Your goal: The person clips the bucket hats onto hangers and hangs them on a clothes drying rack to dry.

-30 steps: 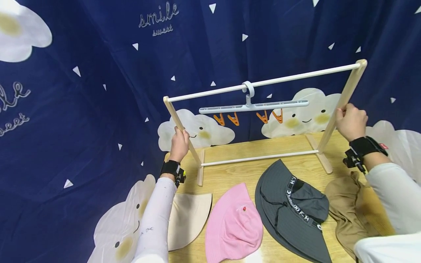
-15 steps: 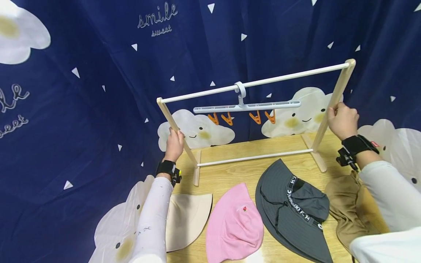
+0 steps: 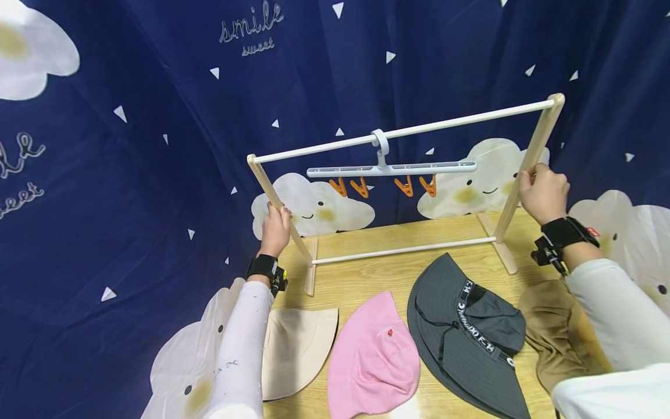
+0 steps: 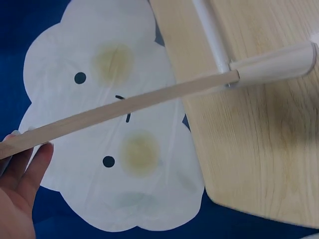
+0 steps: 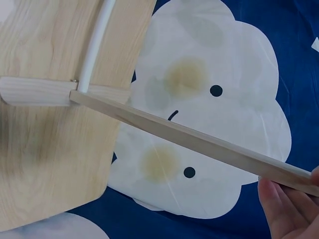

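Observation:
A small garment rack (image 3: 413,130) with wooden side posts and white rods stands at the back of the table. My left hand (image 3: 275,228) grips its left post (image 4: 124,105), fingers and thumb on either side of the wood. On the other side my right hand (image 3: 545,193) holds the right post (image 5: 194,141) about midway up. From the top rod hangs a pale blue hanger (image 3: 389,169), with several orange clips (image 3: 404,185) under it. In front lie a cream hat (image 3: 298,349), a pink bucket hat (image 3: 374,361), a dark grey bucket hat (image 3: 466,343) and a brown cloth hat (image 3: 552,331).
The wooden table (image 3: 361,285) ends at the back against a navy curtain (image 3: 173,145) printed with clouds and triangles. My right forearm reaches over part of the brown hat. The rack's wooden feet (image 3: 496,244) rest just behind the hats.
Both hands and the rack have moved to the left, mostly in the first half second. The hanger shifted along with it. The hats lie where they were.

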Tool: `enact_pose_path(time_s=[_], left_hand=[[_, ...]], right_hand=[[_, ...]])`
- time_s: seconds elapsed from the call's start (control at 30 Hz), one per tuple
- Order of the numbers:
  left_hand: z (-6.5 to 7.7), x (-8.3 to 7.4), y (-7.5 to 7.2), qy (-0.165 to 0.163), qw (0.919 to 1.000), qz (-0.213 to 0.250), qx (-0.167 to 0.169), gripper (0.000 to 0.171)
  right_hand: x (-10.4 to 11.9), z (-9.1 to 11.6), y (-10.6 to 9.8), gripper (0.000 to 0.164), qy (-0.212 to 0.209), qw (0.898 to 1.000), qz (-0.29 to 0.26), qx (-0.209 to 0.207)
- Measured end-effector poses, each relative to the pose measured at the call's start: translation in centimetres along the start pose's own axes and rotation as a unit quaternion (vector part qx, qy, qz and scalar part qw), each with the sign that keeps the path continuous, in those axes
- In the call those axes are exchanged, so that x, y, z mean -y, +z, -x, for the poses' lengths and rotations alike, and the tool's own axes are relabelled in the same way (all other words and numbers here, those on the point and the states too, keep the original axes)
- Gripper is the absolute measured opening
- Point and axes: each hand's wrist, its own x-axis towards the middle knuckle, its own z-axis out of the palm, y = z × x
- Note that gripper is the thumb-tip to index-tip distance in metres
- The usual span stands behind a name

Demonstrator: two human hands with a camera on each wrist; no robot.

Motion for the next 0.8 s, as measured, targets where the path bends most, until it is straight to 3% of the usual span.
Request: enact_pose_path(time_s=[0.2,0.3,0.4,0.5,0.63,0.73,0.8], left_hand=[[0.7,0.0,-0.2,-0.012,0.9981,-0.053,-0.029,0.031],[2.1,0.1,0.1,-0.031,0.9967,-0.068,-0.032,0.034],[4.1,0.3,-0.2,-0.041,0.9952,-0.080,-0.039,0.040],[6.8,0.6,-0.4,-0.023,0.9948,-0.088,-0.046,0.040],[10.6,1.3,-0.9,0.027,0.9947,-0.096,-0.025,0.029],[13.4,1.8,-1.0,0.045,0.9946,-0.092,0.016,0.024],[15.0,2.2,-0.9,0.044,0.9936,-0.091,0.051,0.025]], right_hand=[[-0.1,0.3,1.0,0.044,0.013,1.000,-0.015,-0.001],[0.0,0.9,1.2,0.050,0.030,0.999,-0.037,-0.016],[0.9,1.8,1.7,0.067,0.049,0.993,-0.085,-0.062],[3.0,2.9,1.7,0.080,0.021,0.979,-0.136,-0.148],[7.2,4.7,1.1,0.063,-0.052,0.946,-0.216,-0.236],[9.9,5.7,0.7,0.043,-0.062,0.927,-0.285,-0.238],[10.9,6.1,0.6,0.032,-0.045,0.924,-0.315,-0.210]])
